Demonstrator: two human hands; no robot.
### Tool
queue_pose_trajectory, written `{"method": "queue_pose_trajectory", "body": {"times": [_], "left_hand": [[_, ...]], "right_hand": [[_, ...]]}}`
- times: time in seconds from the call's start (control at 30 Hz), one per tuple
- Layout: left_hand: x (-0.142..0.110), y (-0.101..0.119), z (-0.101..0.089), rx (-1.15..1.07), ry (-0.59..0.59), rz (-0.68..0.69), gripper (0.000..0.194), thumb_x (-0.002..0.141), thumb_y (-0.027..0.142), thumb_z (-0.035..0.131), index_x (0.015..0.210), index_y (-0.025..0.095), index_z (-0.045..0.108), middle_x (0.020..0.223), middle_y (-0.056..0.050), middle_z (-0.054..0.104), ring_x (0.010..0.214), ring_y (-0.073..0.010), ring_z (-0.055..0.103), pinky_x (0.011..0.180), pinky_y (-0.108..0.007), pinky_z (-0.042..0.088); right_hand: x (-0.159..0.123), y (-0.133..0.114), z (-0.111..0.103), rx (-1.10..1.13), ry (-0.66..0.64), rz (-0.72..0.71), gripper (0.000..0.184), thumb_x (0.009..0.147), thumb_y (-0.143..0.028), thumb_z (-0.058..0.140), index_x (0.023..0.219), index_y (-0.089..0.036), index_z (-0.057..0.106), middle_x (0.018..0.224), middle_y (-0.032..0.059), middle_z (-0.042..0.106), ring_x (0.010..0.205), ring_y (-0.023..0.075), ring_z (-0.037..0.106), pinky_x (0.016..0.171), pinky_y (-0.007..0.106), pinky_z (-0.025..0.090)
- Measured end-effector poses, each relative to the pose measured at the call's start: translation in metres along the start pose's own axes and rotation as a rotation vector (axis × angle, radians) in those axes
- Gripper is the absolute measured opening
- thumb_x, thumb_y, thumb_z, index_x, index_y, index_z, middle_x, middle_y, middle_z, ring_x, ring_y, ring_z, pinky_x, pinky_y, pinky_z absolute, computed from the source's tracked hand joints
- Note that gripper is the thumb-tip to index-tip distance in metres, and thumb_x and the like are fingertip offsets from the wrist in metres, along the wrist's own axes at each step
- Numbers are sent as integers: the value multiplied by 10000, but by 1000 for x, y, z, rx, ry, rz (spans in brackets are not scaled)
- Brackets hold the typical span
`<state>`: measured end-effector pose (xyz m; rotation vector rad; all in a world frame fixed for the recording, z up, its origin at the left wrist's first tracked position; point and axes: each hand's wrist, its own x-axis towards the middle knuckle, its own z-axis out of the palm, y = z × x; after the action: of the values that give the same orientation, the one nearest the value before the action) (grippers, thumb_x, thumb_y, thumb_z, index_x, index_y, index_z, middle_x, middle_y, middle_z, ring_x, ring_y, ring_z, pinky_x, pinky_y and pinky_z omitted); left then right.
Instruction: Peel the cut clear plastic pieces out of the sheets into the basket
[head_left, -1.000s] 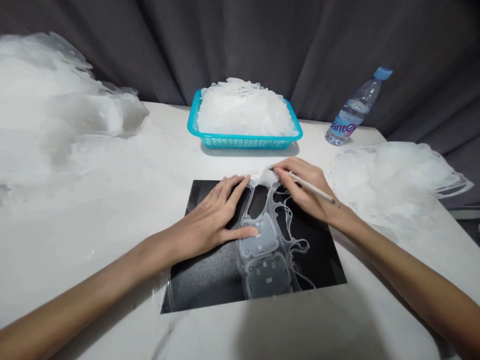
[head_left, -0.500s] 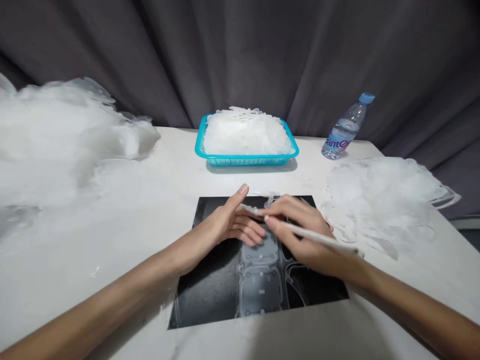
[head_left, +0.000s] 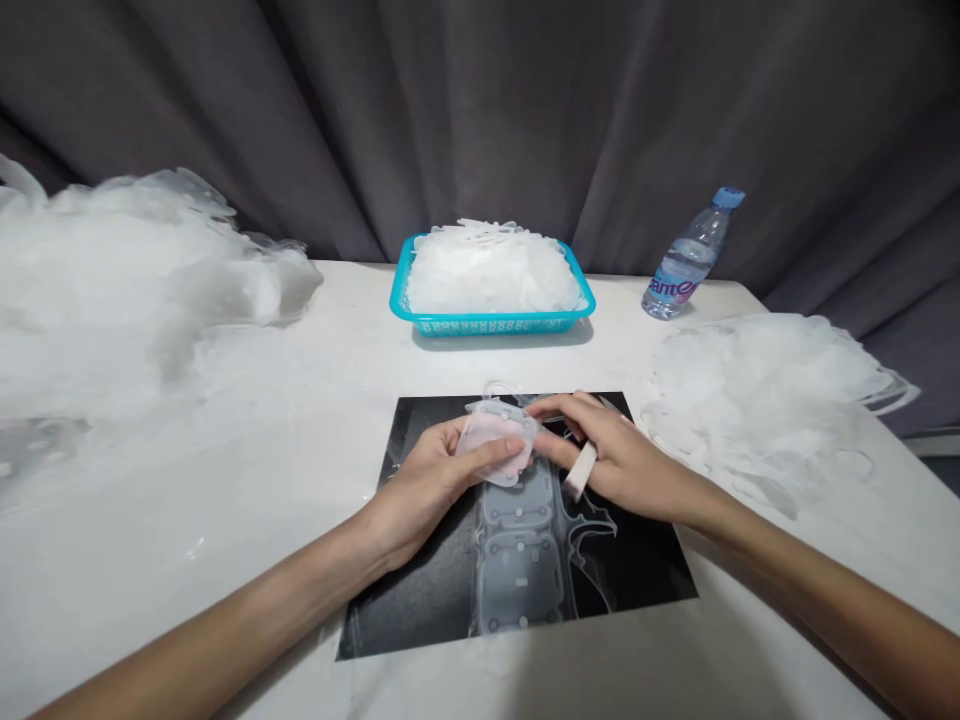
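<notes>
My left hand (head_left: 442, 465) grips a thin, translucent, rounded rectangular sheet piece (head_left: 491, 445), thumb on top and fingers behind it. The tips of my right hand (head_left: 600, 450) are at the right edge of that piece. A slim white stick-like tool (head_left: 581, 472) is tucked in my right hand, and only one stretch of it shows. Beneath both hands lies a black mat (head_left: 420, 560). On it rests a clear sheet (head_left: 521, 580) with similar rounded shapes, joined in a column, with curly offcut strips (head_left: 592, 530) at its right.
A blue basket (head_left: 495, 325) heaped with translucent pieces stands at the back. A large pile of clear sheets (head_left: 135, 290) lies left, and a heap of scraps (head_left: 757, 400) right. Behind it stands a water bottle (head_left: 686, 260). A dark curtain (head_left: 510, 120) hangs behind the table.
My left hand has gone from open fingers to holding the translucent piece, thumb pressed on it. In my right hand the white tool has swung from lying along the hand to pointing downward.
</notes>
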<state>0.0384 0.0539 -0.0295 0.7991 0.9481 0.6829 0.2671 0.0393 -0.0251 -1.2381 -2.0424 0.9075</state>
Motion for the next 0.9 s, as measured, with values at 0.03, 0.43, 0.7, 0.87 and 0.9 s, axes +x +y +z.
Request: {"method": "queue_pose_trajectory", "body": {"times": [0.03,0.43,0.7,0.87,0.9], "left_hand": [[-1,-2,0,5,6,6,338,755,374,952,983,161,821,959,-59,806,827,-153,696,781,-238,520],[-4,-10,6,-61,81,51,295,762,377,944,900,142,833,910,-66,809,826,-162,702,794,-243,545],[-3,-13,11,-137,111,62,280,745,355,958,899,148,851,946,-66,822,855,-154,712,831,-237,568],[-2,-17,9,-113,92,83,296,755,378,952,897,142,846,926,-71,820,839,-156,713,818,-238,568],[-2,-18,8,-115,90,82,297,760,381,949,892,138,841,913,-72,817,831,-156,713,811,-238,568]], "right_hand": [[0,-1,4,12,-12,12,309,1032,-440,650,1267,-241,648,1120,65,690,1007,221,628,890,362,506],[-1,-4,21,50,370,224,342,824,-447,826,984,-215,632,823,-21,517,707,156,478,635,276,390],[-2,-11,23,136,237,126,148,959,-321,687,891,-202,741,727,-18,591,594,123,431,556,269,325],[0,-10,20,154,232,110,145,948,-304,691,871,-198,751,728,-17,631,581,116,449,554,267,335],[0,-10,20,151,236,104,141,944,-296,692,864,-197,752,738,-14,641,586,116,459,560,268,341]]}}
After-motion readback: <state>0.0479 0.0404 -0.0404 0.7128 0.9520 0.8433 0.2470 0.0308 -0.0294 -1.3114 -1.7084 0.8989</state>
